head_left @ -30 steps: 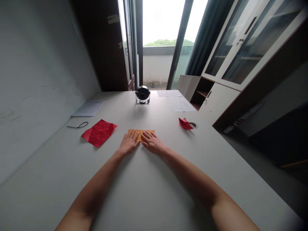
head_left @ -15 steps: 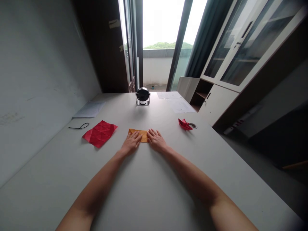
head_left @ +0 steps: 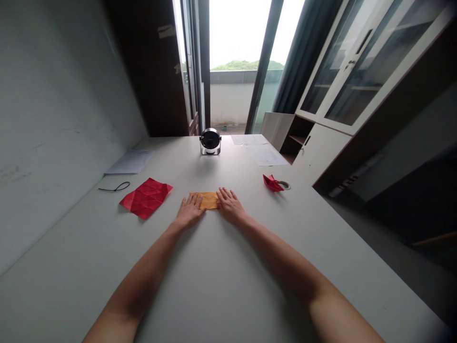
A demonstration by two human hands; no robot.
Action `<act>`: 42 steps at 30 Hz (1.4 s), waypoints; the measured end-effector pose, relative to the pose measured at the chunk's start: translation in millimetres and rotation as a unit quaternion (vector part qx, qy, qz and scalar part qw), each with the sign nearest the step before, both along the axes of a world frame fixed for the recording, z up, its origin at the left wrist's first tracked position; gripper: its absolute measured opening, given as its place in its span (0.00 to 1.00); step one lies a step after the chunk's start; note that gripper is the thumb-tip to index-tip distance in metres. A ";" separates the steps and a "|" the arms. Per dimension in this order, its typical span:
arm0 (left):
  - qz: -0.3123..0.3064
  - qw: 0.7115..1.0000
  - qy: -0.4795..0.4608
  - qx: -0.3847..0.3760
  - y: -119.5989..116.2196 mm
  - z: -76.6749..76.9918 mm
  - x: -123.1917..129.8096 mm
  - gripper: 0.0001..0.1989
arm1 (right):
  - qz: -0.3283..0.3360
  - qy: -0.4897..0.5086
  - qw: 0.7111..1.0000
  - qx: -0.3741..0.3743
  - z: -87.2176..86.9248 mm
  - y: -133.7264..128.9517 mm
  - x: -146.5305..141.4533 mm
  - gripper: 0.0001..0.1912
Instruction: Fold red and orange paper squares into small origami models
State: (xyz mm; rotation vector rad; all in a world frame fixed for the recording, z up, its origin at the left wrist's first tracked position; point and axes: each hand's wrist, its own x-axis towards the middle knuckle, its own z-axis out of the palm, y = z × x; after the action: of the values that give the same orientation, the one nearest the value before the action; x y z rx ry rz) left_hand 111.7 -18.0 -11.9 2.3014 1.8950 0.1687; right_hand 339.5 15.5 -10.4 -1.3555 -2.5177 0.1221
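A folded orange paper (head_left: 209, 200) lies flat on the white table (head_left: 214, 267). My left hand (head_left: 191, 209) rests open on the left end of the paper, fingers spread. On its right end lies my right hand (head_left: 229, 205), fingers stretched out. The middle of the paper shows between the two hands. Left of my left hand is a creased red paper sheet (head_left: 147, 197), unfolded. A small folded red paper boat (head_left: 273, 183) sits to the right, touching a whitish ring (head_left: 284, 185).
A round black and silver device (head_left: 210, 141) stands near the far edge. White papers (head_left: 130, 162) lie at the left wall, more sheets (head_left: 269, 155) at the far right. A black cable tie (head_left: 114, 187) is beside the red sheet. Cabinets (head_left: 321, 152) stand beyond the right edge.
My left hand has shifted slightly left and its fingers have spread, showing more of the orange paper. My right hand has barely moved. The whole view has shifted a little.
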 end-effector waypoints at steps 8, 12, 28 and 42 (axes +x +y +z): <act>0.093 0.993 -0.014 0.076 -0.5 3.0 -5.5 0.30 | 0.078 0.006 0.997 -0.025 0.5 -1.7 -1.8 0.26; 0.120 0.983 -0.057 0.127 2.7 8.8 -14.2 0.30 | 0.062 0.012 0.998 -0.025 1.9 -0.7 2.4 0.25; -0.043 0.978 -0.170 0.109 -6.2 23.2 -6.7 0.20 | 0.068 0.016 0.997 -0.019 4.2 -1.9 3.0 0.25; -0.197 0.980 0.003 0.004 -7.8 7.1 8.3 0.33 | 0.053 0.029 0.998 -0.012 -1.3 0.9 -1.5 0.26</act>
State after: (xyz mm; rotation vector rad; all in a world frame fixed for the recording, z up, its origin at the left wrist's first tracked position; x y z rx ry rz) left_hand 120.0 -25.8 -4.8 2.6240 1.3993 0.1201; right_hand 338.0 16.3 -11.7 -1.2097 -2.5471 0.2113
